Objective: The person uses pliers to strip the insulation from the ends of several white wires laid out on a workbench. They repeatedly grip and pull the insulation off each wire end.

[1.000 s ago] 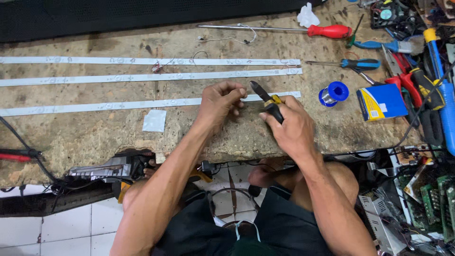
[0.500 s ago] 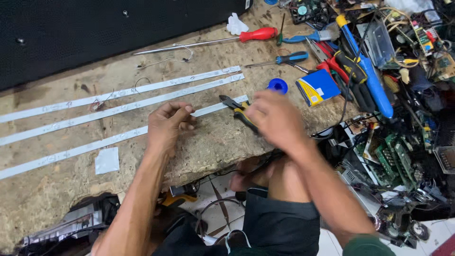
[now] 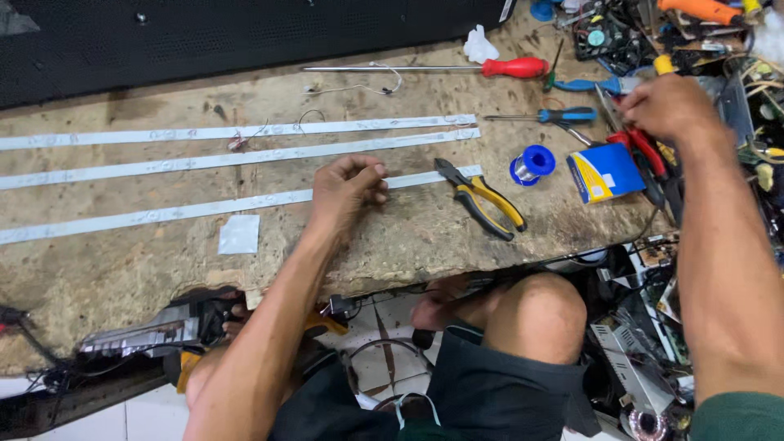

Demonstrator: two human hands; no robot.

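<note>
Three white strips (image 3: 245, 131) lie out; our left hand (image 3: 347, 188) pinches the nearest, pliers (image 3: 482, 200) set down beside it, right hand (image 3: 665, 106) curled among red-handled tools (image 3: 641, 147), grip unclear.

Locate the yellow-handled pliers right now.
In the head view, the yellow-handled pliers lie on the workbench, right of the left hand, left of the blue solder spool, untouched by either hand.

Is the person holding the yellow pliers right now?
No, the pliers lie on the bench, apart from both hands; the right hand reaches into the tool pile.
</note>
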